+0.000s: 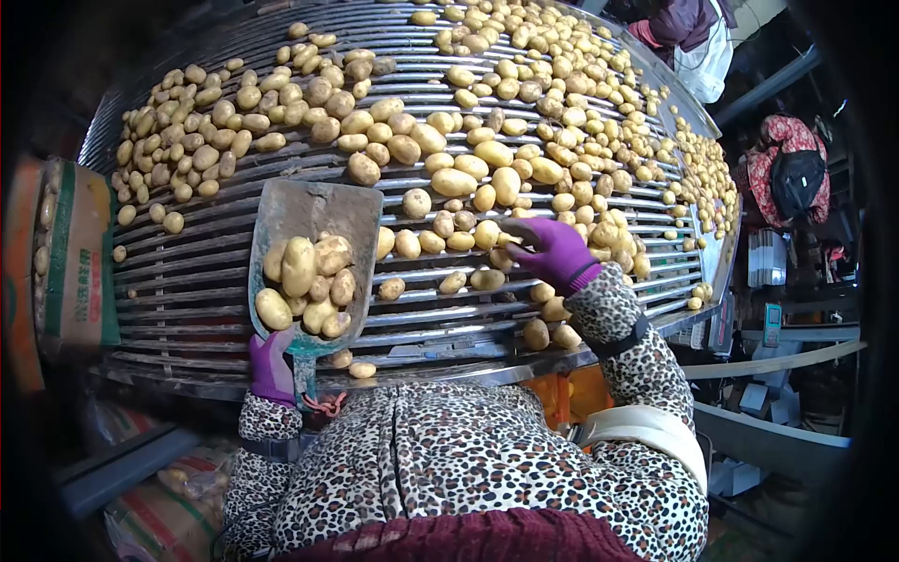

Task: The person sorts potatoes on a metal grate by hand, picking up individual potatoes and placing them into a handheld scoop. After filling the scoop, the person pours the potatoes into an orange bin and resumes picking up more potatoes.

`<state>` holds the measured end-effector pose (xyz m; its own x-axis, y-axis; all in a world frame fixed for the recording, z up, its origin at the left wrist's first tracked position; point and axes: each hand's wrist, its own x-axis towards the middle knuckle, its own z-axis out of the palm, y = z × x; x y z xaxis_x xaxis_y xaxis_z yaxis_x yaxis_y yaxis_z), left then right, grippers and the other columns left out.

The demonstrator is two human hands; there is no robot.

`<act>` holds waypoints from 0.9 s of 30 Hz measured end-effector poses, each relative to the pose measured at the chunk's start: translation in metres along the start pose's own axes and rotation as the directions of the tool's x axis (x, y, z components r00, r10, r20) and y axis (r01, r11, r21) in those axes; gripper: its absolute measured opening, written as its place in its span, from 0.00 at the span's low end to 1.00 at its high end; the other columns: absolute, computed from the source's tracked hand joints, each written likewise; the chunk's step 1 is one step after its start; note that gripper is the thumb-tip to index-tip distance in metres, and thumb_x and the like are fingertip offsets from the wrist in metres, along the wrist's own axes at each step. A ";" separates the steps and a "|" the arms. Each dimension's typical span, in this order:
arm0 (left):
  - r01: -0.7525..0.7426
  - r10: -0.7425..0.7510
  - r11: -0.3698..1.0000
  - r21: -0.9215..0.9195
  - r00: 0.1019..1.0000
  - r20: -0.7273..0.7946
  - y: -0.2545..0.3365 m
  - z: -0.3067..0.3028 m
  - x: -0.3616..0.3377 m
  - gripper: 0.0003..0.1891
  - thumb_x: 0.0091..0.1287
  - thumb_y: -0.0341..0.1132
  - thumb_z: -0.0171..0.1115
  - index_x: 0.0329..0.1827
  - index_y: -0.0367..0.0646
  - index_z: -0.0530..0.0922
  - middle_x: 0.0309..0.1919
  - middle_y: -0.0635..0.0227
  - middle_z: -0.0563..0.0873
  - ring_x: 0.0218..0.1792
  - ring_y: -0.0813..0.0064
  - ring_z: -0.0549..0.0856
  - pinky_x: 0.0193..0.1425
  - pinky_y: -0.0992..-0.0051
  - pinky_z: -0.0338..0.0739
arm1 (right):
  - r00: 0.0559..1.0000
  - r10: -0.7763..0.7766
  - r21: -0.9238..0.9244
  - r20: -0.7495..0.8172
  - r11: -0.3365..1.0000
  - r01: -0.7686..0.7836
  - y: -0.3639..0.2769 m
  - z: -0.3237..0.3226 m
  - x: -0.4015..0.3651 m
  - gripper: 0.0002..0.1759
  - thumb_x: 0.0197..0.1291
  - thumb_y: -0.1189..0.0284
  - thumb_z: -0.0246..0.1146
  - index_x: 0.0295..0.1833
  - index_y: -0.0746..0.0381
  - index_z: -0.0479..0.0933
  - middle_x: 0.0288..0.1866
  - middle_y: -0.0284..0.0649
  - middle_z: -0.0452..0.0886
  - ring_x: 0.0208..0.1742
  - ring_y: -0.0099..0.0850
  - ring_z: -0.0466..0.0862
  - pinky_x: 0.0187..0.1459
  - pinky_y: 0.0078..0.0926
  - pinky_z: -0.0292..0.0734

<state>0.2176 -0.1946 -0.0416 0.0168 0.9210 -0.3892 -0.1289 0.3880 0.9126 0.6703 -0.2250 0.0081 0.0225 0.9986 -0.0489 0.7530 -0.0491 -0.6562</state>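
My left hand, in a purple and grey glove, grips a worn metal shovel at its rear left corner, beside the short green handle. Several potatoes lie heaped in the blade, which rests on the metal bars. Over the bars to the right, my right hand wears a similar glove. Its thumb and fingers curve around a small potato at their tips; part of that potato is hidden. Loose potatoes lie close to these fingers.
A wide slatted metal rack carries many potatoes, piled thickest at the far right and left. A printed sack stands at the left edge. Two other people are at the right. Beside them stands a scale.
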 end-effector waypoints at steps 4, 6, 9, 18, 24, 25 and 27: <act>0.081 -0.079 0.986 -0.144 0.997 0.019 0.018 0.018 -0.010 0.18 0.63 0.26 0.59 0.56 0.36 0.77 0.49 0.65 0.83 0.49 0.71 0.84 0.54 0.71 0.80 | 0.968 -0.251 -0.290 0.002 0.926 0.241 -0.028 0.017 0.063 0.25 0.54 0.61 0.69 0.59 0.50 0.76 0.52 0.41 0.79 0.53 0.43 0.80 0.49 0.40 0.77; 0.039 -0.039 0.997 -0.060 0.999 -0.005 0.001 0.001 -0.001 0.18 0.62 0.25 0.59 0.57 0.36 0.77 0.49 0.65 0.83 0.48 0.71 0.85 0.53 0.71 0.81 | 0.960 -0.271 -0.416 0.077 0.866 0.278 -0.046 0.030 0.100 0.29 0.52 0.60 0.70 0.62 0.48 0.74 0.59 0.42 0.76 0.59 0.43 0.77 0.53 0.42 0.75; 0.034 -0.041 0.993 -0.114 0.997 -0.068 -0.011 -0.009 0.006 0.18 0.62 0.25 0.59 0.57 0.36 0.77 0.48 0.64 0.83 0.46 0.71 0.85 0.52 0.71 0.81 | 0.925 -0.349 -0.525 0.150 0.765 0.373 -0.074 0.048 0.147 0.37 0.49 0.58 0.71 0.67 0.46 0.70 0.69 0.45 0.67 0.67 0.46 0.69 0.63 0.47 0.68; 0.034 -0.046 0.990 -0.139 0.996 -0.083 0.035 0.031 -0.015 0.19 0.63 0.28 0.57 0.58 0.34 0.75 0.50 0.62 0.83 0.50 0.69 0.84 0.56 0.69 0.80 | 0.928 -0.275 -0.547 0.252 0.751 0.371 -0.070 0.064 0.197 0.39 0.55 0.49 0.66 0.72 0.43 0.64 0.76 0.43 0.60 0.76 0.50 0.59 0.71 0.60 0.54; 0.003 -0.033 0.970 -0.244 0.992 -0.119 0.015 0.016 -0.011 0.20 0.62 0.26 0.59 0.59 0.37 0.76 0.50 0.65 0.82 0.50 0.71 0.83 0.57 0.70 0.77 | 0.963 -0.066 -0.684 0.261 0.691 0.233 0.018 -0.018 0.155 0.37 0.57 0.52 0.66 0.73 0.41 0.64 0.72 0.41 0.65 0.71 0.46 0.66 0.67 0.46 0.68; 0.008 -0.035 0.975 -0.223 0.992 -0.121 0.016 0.017 -0.011 0.20 0.62 0.26 0.59 0.59 0.37 0.75 0.50 0.64 0.82 0.50 0.71 0.83 0.58 0.70 0.77 | 0.942 0.054 -0.662 0.330 0.725 0.190 0.020 -0.035 0.155 0.36 0.57 0.52 0.66 0.72 0.40 0.65 0.63 0.42 0.75 0.66 0.45 0.72 0.62 0.45 0.73; 0.015 -0.037 0.985 -0.174 0.991 -0.126 0.016 0.017 -0.010 0.21 0.62 0.26 0.59 0.60 0.37 0.75 0.50 0.64 0.82 0.50 0.71 0.83 0.58 0.70 0.77 | 0.903 0.260 -0.715 0.342 0.696 0.071 -0.016 -0.056 0.153 0.26 0.61 0.52 0.63 0.63 0.48 0.75 0.63 0.43 0.73 0.64 0.43 0.75 0.60 0.42 0.76</act>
<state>0.2322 -0.1967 -0.0210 -0.1035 0.8941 -0.4357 -0.2992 0.3897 0.8710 0.6983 -0.0698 0.0532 -0.0093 0.8814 -0.4723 0.9956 0.0524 0.0781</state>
